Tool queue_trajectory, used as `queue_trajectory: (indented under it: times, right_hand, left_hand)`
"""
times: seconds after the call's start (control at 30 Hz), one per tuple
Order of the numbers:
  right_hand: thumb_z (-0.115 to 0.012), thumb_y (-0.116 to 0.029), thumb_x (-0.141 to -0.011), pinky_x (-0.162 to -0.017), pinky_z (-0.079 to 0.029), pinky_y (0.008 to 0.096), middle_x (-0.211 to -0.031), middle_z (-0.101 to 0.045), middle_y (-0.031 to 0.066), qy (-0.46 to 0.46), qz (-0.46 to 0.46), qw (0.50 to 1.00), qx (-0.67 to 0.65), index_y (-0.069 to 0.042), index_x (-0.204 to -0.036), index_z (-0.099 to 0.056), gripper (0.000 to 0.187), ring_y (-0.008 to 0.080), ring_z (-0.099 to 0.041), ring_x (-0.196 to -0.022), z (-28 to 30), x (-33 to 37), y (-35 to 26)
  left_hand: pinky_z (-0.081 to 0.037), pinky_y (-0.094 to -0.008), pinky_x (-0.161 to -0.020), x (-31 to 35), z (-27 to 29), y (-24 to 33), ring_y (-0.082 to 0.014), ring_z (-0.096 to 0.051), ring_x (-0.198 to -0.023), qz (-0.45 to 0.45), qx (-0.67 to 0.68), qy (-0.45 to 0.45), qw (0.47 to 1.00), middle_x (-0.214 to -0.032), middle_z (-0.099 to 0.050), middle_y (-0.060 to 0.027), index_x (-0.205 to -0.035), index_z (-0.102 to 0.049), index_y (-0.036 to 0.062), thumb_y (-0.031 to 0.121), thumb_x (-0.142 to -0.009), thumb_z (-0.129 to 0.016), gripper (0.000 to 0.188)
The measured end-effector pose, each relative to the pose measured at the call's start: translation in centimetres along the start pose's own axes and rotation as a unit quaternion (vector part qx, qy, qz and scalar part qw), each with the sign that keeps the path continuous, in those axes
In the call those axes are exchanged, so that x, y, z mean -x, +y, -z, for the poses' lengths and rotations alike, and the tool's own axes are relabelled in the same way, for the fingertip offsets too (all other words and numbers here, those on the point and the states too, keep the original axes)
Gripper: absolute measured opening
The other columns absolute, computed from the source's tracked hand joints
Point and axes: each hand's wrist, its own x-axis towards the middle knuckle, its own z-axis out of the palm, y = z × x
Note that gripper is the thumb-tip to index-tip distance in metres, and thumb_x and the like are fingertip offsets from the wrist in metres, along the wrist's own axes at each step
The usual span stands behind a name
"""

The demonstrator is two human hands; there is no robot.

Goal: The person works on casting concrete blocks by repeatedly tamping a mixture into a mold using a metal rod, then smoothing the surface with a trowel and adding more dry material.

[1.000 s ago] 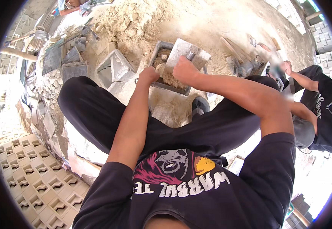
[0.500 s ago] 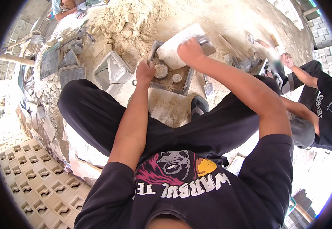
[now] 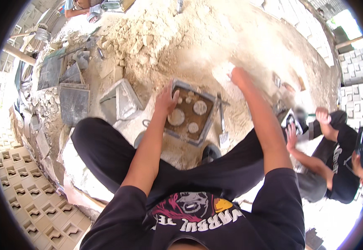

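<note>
A square grey casting frame (image 3: 209,130), packed with brown sand (image 3: 185,129), lies on the ground in front of me. Several round pale discs of different sizes sit in the sand, among them a large disc (image 3: 176,117) and another disc (image 3: 200,107). My left hand (image 3: 166,101) grips the frame's left side near the far corner, its thumb over the inner edge. Beyond the frame to the right, my right hand (image 3: 239,77) is closed beside a pale, blurred patch; whatever it holds is smeared by motion and glare. A small trowel (image 3: 223,133) lies right of the frame.
Loose sand (image 3: 127,37) is heaped at the far side. A pale angular block (image 3: 125,100) and dark flat slabs (image 3: 74,104) lie to the left. At the right sits another person (image 3: 340,154) with both hands at work. Another person's foot (image 3: 94,14) shows at the far left.
My right hand has swung right, away from the frame, and the pale plate no longer covers the sand, so more discs show. My left hand still holds the frame's left side.
</note>
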Motion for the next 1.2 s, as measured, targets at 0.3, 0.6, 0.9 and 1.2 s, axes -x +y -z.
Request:
queue_trajectory:
  times: [0.3,0.6,0.9,1.2]
  right_hand:
    - [-0.056,-0.042,-0.091,-0.077,-0.051,0.0484,-0.092,-0.065,0.0271,0.072,0.049,0.988,-0.131,0.006,-0.092,-0.065,0.049,0.0413,-0.063,-0.088,-11.0,-15.6,-8.5]
    - [-0.056,-0.042,-0.089,-0.078,-0.051,0.0483,-0.088,-0.066,0.0251,0.049,0.078,0.984,-0.154,0.004,-0.091,-0.064,0.046,0.0402,-0.064,-0.086,-7.0,-20.7,-11.7]
    - [-0.059,-0.041,-0.086,-0.071,-0.048,0.0485,-0.083,-0.065,0.0238,0.088,0.062,0.978,-0.181,-0.001,-0.09,-0.06,0.04,0.041,-0.063,-0.081,-1.1,-8.0,-5.2]
    - [-0.056,-0.035,-0.087,-0.075,-0.05,0.0484,-0.083,-0.066,0.0232,0.043,0.201,0.978,-0.015,0.001,-0.094,-0.059,0.037,0.0399,-0.064,-0.082,6.0,6.0,-5.3]
  left_hand:
    - [-0.037,-0.0471,-0.102,-0.3,1.3,0.0,-0.0402,-0.047,-0.122,0.011,0.009,0.013,1.0,-0.135,-0.048,-0.0224,-0.148,-0.027,0.0125,0.04,-0.093,-0.049,0.065]
    - [-0.038,-0.046,-0.102,-0.9,1.7,0.4,-0.0386,-0.047,-0.123,0.013,0.001,0.015,1.0,-0.134,-0.05,-0.0211,-0.146,-0.031,0.0129,0.04,-0.093,-0.05,0.062]
    - [-0.039,-0.0461,-0.1,-0.5,0.5,0.9,-0.0381,-0.05,-0.12,-0.011,0.011,0.038,0.999,-0.129,-0.053,-0.0216,-0.146,-0.03,0.0147,0.041,-0.094,-0.046,0.06]
    - [-0.031,-0.0488,-0.106,0.4,-0.1,-1.2,-0.0386,-0.044,-0.125,-0.032,-0.023,0.081,0.996,-0.133,-0.05,-0.021,-0.145,-0.031,0.0084,0.041,-0.099,-0.032,0.056]
